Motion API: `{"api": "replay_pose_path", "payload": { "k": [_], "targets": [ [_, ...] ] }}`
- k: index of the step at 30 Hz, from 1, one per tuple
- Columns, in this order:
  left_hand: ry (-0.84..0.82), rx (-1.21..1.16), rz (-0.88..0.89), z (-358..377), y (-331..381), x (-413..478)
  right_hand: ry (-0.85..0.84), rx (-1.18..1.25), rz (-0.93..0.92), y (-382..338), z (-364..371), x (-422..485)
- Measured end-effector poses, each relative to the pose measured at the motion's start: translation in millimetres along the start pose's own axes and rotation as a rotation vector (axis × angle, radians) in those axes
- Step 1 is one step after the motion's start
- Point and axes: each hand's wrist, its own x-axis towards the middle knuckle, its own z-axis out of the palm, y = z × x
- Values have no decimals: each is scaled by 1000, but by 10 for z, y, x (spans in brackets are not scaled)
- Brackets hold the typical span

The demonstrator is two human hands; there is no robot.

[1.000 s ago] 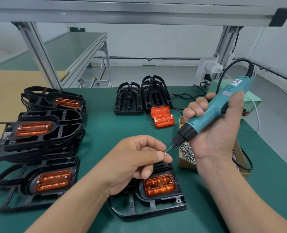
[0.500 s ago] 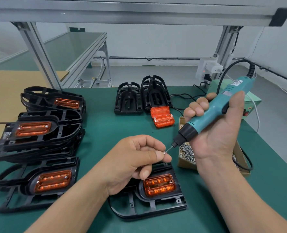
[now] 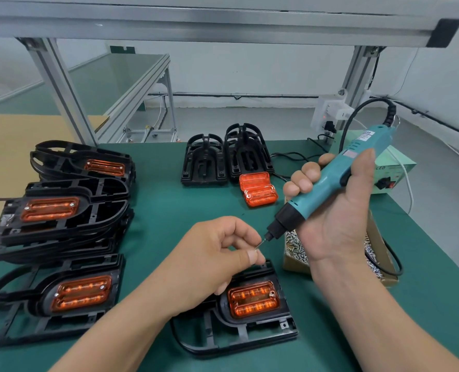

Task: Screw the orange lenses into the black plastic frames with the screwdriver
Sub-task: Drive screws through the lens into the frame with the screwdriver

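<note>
- Hardly anything has moved in the last half second. The screwdriver has dipped a touch lower and to the left, so its bit now sits closer to the left hand's pinch, and everything on the table lies where it did.
- The left hand hovers above the nearest work. Thumb and forefinger pinch a small screw (so tiny I can barely make it out), and the other fingers are curled in.
- The right hand is wrapped around the screwdriver's teal body. The tool slants down and to the left, with its bit meeting the pinched screw.
- Directly beneath the left hand, the near black frame lies flat on the green table with an orange lens seated in it.
- One screw head shows at the lens's right end. The left end is hidden behind the hand.
- Spare orange lenses are stacked at the back, touching the front of two empty frames.
- A cardboard box of screws sits just beside the right wrist, partly covered by it.
- Off to the left are piles of finished frames, each showing an orange lens.
- A green power box stands at the far right, behind the screwdriver.
</note>
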Motion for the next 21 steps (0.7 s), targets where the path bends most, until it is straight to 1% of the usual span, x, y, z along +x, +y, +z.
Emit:
{"api": "replay_pose_path", "payload": {
  "k": [9,13,21],
  "targets": [
    [34,77,39,2,19,-17,-25,-26,6,-24,-13,-2],
    [60,59,40,7,17,-15,-54,-38,-14,-15,-7,-14],
    [57,68,22,3,-17,7,-87,-64,-42,-16,1,-46]
  ]
}}
